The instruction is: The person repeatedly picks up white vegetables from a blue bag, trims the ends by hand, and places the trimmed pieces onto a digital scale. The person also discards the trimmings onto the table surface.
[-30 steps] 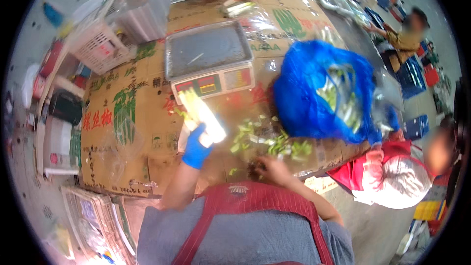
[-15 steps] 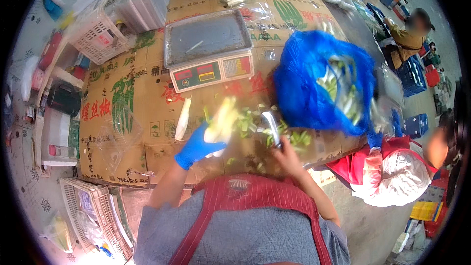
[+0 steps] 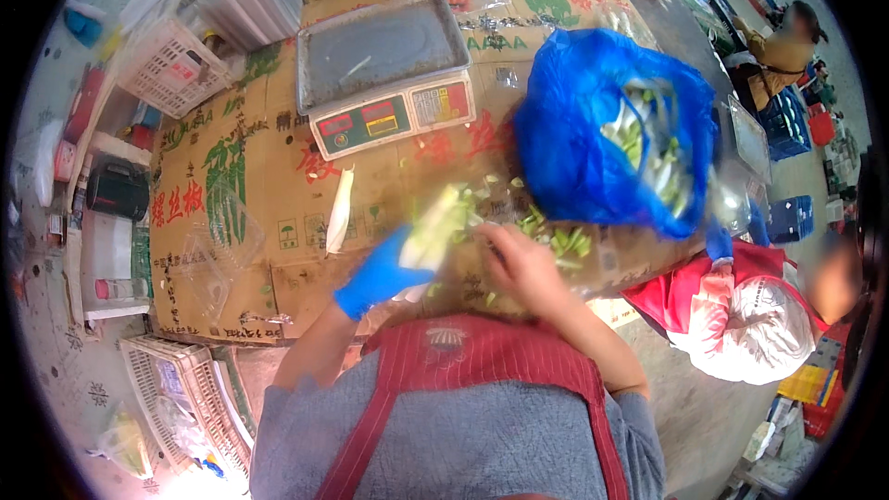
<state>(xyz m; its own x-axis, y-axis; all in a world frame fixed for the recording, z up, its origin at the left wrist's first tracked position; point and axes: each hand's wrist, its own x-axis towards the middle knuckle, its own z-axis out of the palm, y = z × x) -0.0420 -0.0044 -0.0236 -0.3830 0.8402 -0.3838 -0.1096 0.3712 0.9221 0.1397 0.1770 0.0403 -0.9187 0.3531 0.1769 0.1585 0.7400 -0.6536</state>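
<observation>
Holding, left hand [image 3: 378, 272], blue-gloved: closed round a bundle of pale stalks [image 3: 430, 235] at one to two o'clock from the palm, long axis running seven to one o'clock, greener ends uppermost. Right hand [image 3: 523, 264], bare, fingers curled: just beside the bundle at three o'clock, nearer its greener ends than the left; blurred, so whatever it grips cannot be told. Lying apart: one loose stalk [image 3: 341, 211], eleven o'clock from the left hand; green scraps [image 3: 571, 243], two o'clock from the right.
</observation>
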